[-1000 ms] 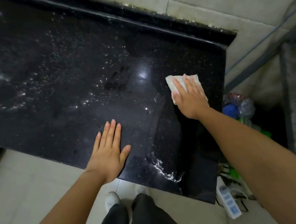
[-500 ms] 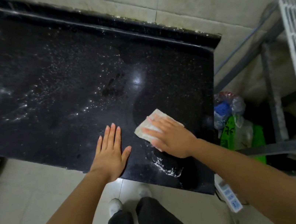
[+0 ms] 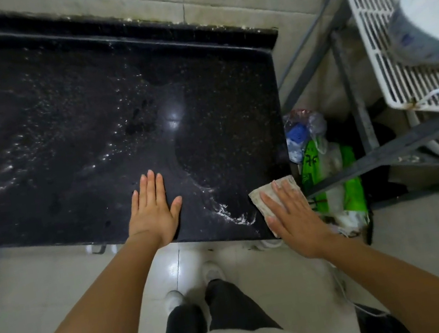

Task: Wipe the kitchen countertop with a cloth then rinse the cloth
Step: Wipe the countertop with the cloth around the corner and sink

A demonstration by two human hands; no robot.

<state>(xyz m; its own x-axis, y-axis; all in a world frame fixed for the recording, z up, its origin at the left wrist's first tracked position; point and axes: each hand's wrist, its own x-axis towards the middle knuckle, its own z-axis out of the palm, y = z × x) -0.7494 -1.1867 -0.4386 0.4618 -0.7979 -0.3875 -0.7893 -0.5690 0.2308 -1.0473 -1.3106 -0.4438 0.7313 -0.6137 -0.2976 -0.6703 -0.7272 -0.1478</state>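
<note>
The black speckled countertop (image 3: 70, 138) fills the upper left, wet with droplets and a foamy streak (image 3: 228, 213) near its front edge. A pale cloth (image 3: 268, 191) lies at the counter's front right corner. My right hand (image 3: 292, 218) presses flat on the cloth with straight fingers, covering most of it. Flat on the counter near the front edge rests my left hand (image 3: 153, 211), fingers straight and together, holding nothing.
Right of the counter, plastic bags (image 3: 324, 161) lie on the floor beside a grey metal frame (image 3: 355, 104). A white wire rack (image 3: 384, 53) with a bowl (image 3: 428, 23) stands at the upper right. Tiled wall behind, tiled floor and my feet below.
My right hand slid the cloth from the counter's right side toward the front, then right to the front right corner. The left hand stayed put. The view shifted right.
</note>
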